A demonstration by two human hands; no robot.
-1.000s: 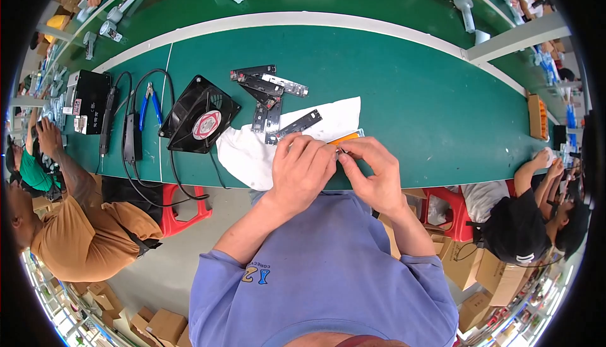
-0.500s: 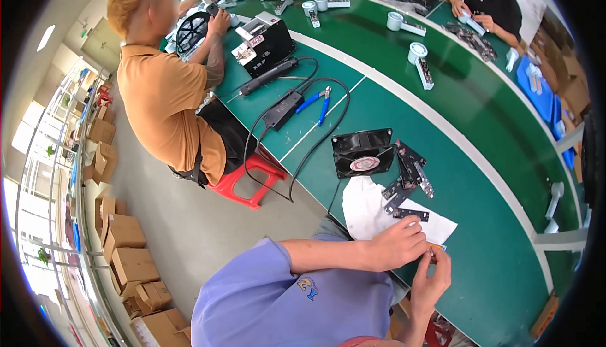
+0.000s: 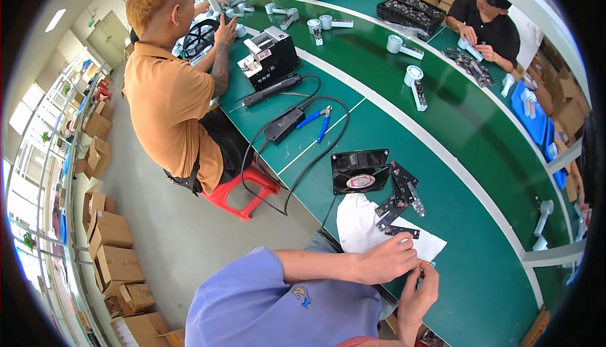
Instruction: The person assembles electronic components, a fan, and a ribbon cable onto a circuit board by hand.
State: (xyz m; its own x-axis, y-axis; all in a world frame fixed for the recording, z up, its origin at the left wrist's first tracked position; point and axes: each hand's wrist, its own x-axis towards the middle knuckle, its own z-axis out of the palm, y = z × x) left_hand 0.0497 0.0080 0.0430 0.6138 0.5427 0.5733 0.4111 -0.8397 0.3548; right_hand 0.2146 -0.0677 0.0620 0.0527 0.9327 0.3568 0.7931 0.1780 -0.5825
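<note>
My left hand (image 3: 388, 261) and my right hand (image 3: 419, 294) meet at the table's near edge, fingers pinched together. A small orange piece (image 3: 428, 263) with a bluish end sticks out between their fingertips; most of it is hidden. Just beyond my left fingers, a narrow black circuit board (image 3: 402, 231) lies on a white cloth (image 3: 357, 224). Several more dark boards (image 3: 404, 189) are piled loosely past it, partly overlapping. Beside that pile stands a square black cooling fan (image 3: 360, 171) with a pale round label.
Blue-handled cutters (image 3: 322, 126), a corded black tool (image 3: 271, 91) and a black box-shaped device (image 3: 274, 60) lie farther left. A co-worker in orange (image 3: 167, 101) sits there on a red stool (image 3: 245, 194). White handheld parts (image 3: 414, 77) rest along the dark green strip; another person works across it.
The whole view has shifted slightly, showing more of the far end. My hands keep nearly the same pinched pose around the orange piece; the boards and fan stay in place on the table.
</note>
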